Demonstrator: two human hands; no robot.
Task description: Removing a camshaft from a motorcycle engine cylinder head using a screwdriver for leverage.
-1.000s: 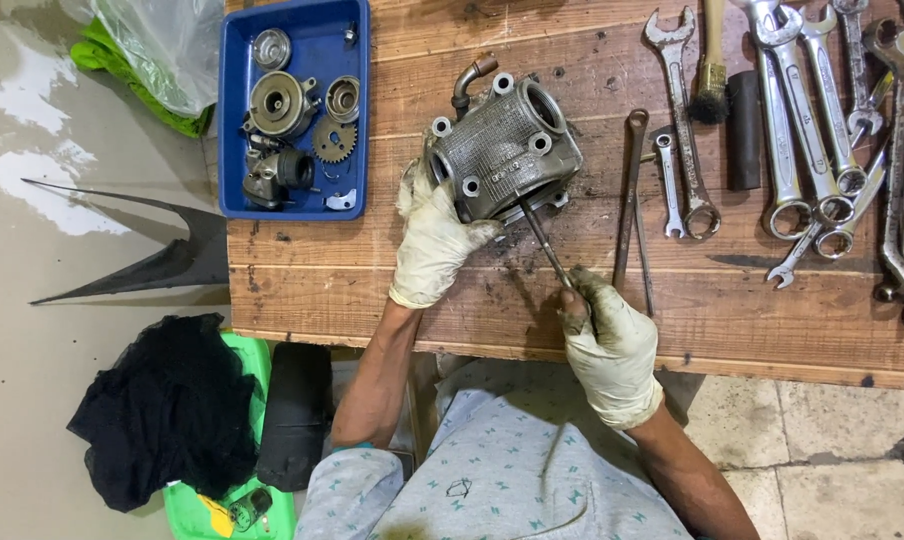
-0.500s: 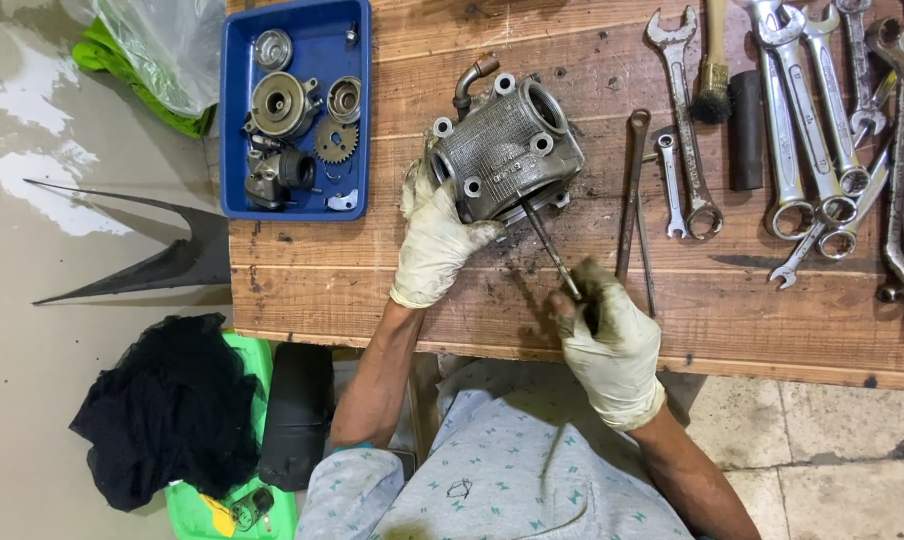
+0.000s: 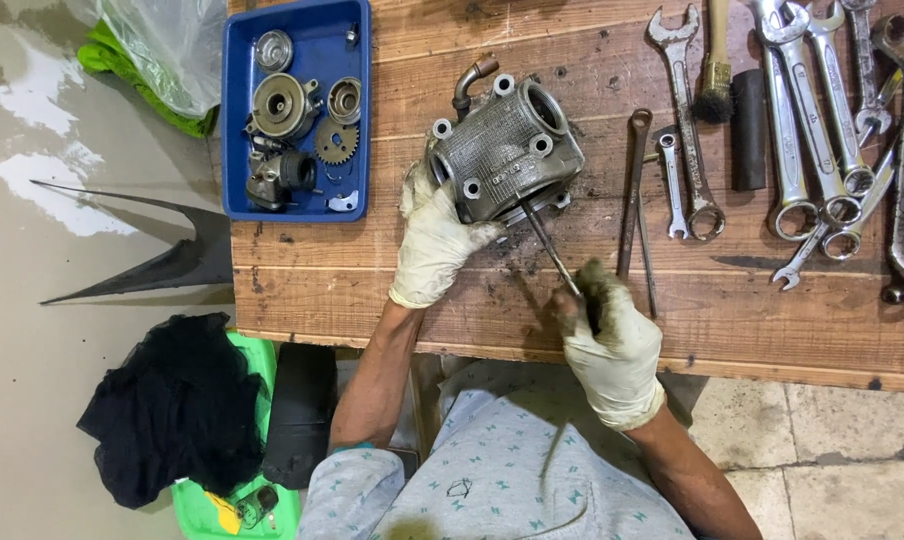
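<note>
Blue tray (image 3: 236, 150) of gears and small parts sits far left on the wooden worktop (image 3: 392, 290). Left hand (image 3: 434, 240), gloved, grip wrapped against the grey engine cylinder (image 3: 504, 150) at worktop centre, steadying it. Right hand (image 3: 608, 345), grip pinching a thin scraper tool (image 3: 550, 248), tip at the cylinder's near face. Likely best: keep the blade shallow, short strokes, cylinder pinned firm. Spanners (image 3: 817, 130) lie far right, well apart.
</note>
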